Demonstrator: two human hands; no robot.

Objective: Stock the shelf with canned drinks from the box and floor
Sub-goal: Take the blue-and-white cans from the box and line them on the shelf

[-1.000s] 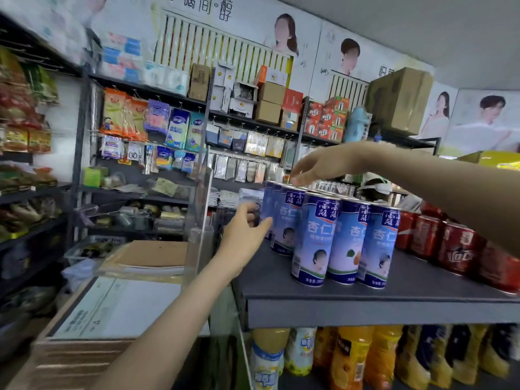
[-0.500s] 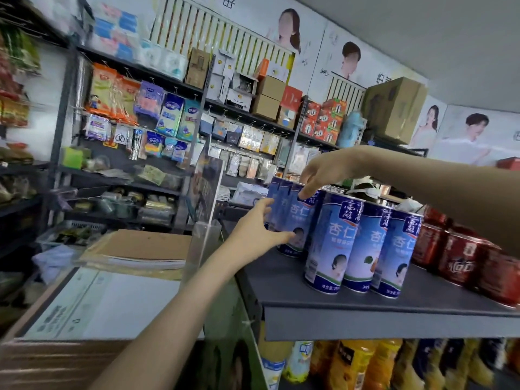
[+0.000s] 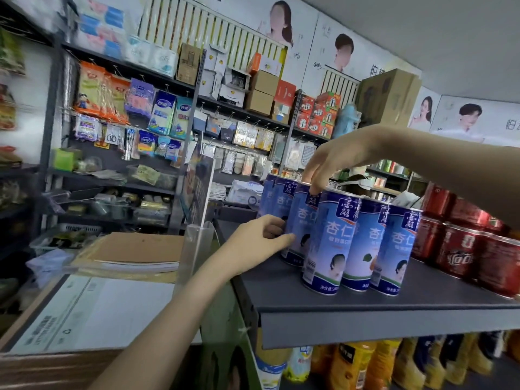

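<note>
The blue cans (image 3: 334, 240) read 杏仁 in big white characters down the front. Near the top is a dark blue badge of white script I can't make out, low on the label a small portrait, and 净含量 is printed on the bottom band. They are tall, slim and silver-rimmed, standing in a tight cluster on the grey shelf (image 3: 394, 305), three across the front and more filing back toward the left. Just to their right stand red cans (image 3: 461, 249) whose white lettering is too blurred to read. The left hand (image 3: 259, 243) reaches up from below with the arm stretched out. Its thumb presses the lower side of one can (image 3: 302, 218) just behind the front row, and its fingers curl round the far side. The right hand (image 3: 334, 161) comes in over the cluster from the right, wrist bent, fingers pointing down and pinching that same can's top rim. Yellow and orange bottles (image 3: 349, 364) stand on the level below.
</note>
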